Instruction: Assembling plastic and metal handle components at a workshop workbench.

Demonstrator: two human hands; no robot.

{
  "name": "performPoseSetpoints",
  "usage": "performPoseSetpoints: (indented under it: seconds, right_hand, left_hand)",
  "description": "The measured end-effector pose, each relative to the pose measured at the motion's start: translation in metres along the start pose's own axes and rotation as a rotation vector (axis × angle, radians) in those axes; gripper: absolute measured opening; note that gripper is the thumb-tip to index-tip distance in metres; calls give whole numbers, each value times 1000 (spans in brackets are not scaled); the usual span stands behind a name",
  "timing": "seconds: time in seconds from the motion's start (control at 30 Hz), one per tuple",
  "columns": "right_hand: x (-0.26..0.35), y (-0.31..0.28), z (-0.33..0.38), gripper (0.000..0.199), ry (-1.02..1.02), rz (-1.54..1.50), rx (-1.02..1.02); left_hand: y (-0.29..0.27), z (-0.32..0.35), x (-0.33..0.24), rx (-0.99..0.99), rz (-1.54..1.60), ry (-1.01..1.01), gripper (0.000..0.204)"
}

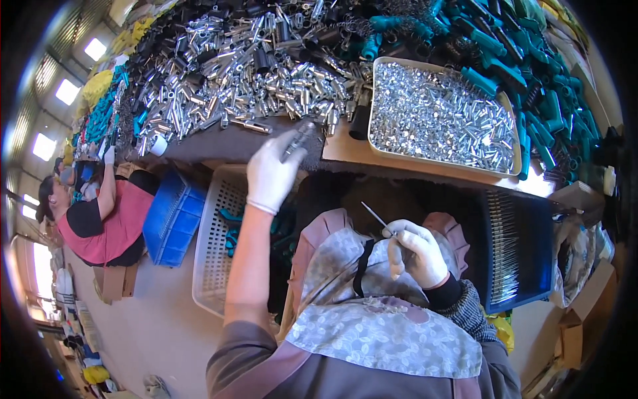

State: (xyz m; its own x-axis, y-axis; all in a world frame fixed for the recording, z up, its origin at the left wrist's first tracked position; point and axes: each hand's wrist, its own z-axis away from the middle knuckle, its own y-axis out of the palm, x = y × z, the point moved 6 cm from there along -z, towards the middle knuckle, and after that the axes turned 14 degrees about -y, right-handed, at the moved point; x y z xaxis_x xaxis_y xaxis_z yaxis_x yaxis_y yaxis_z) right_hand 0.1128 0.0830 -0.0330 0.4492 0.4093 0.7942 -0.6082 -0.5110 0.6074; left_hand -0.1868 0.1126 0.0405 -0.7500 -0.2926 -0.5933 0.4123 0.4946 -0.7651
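Head view: right hand [417, 256], gloved, sits closest above the lap, fingers pinched on a thin metal rod [377, 218] angled up-left. Left hand [271, 174], gloved, is extended to the table edge [345, 151], closed around a dark metal part [298, 139], near the tray of small silver pieces [442, 120].

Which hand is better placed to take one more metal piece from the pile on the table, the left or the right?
The left, probably. The left hand is stretched up to the table edge, close to the metal tubes, holding a dark piece. The right hand is low near the lap, holding a thin rod.
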Motion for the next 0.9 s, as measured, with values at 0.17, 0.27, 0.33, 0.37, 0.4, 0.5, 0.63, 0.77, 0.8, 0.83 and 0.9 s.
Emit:
performPoseSetpoints:
  seconds: [0.17, 0.27, 0.33, 0.37, 0.4, 0.5, 0.63, 0.77, 0.8, 0.83, 0.9]
  right_hand:
    - [-15, 8, -2, 36, 33, -76, 0]
    - [-19, 6, -2, 36, 46, -102, -38]
    - [-22, 4, -3, 36, 57, -120, -46]
    - [-22, 2, -4, 36, 54, -121, -50]
    - [-22, 0, -6, 35, 46, -142, -24]
    - [-26, 1, -8, 34, 50, -170, -2]
    - [-26, 4, -13, 35, 60, -183, 1]
    - [-24, 8, -15, 35, 45, -200, 9]
    - [-23, 9, -16, 37, 41, -190, 7]
    - [-23, 9, -16, 37, 40, -193, 1]
    - [-21, 10, -16, 37, -1, -203, -29]
  left_hand:
    - [13, -46, 24, -71, -200, 197, 31]
    - [18, -46, 14, -278, -264, 382, 28]
    - [14, -35, 2, -344, -259, 387, 24]
    - [18, -29, 0, -316, -215, 426, 26]
    - [21, -25, -3, -288, -171, 465, 28]
    - [42, -29, -8, 40, -215, 470, 19]
    - [47, -43, -19, 240, -374, 419, 12]
    - [50, -50, -26, 353, -635, 299, 18]
    - [51, -50, -27, 358, -636, 301, 18]
    - [52, -51, -26, 362, -660, 257, 19]
    - [46, -45, -26, 326, -635, 189, 18]
